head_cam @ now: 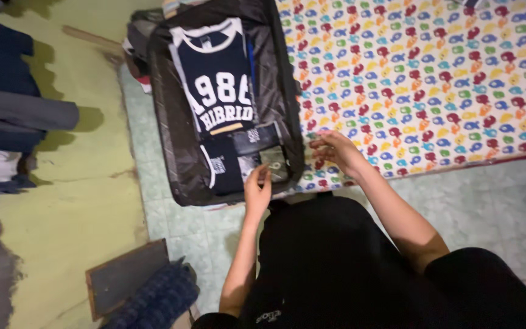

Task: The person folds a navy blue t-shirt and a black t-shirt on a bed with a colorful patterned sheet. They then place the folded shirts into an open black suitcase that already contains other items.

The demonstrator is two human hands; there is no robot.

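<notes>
A small folded dark cloth point(273, 162) lies in the near right corner of the open black suitcase point(171, 122), beside a folded navy shirt point(217, 79) with white trim. The left hand point(257, 190) rests on it, fingers pressed together. The right hand point(335, 150) hovers over the fish-patterned bedsheet point(433, 73), fingers loosely spread, holding nothing.

Navy jersey point(219, 79) w/ white trim, black suitcase point(171, 146), multicolour fish-print sheet point(433, 79), yellow wall point(86, 183)
</notes>
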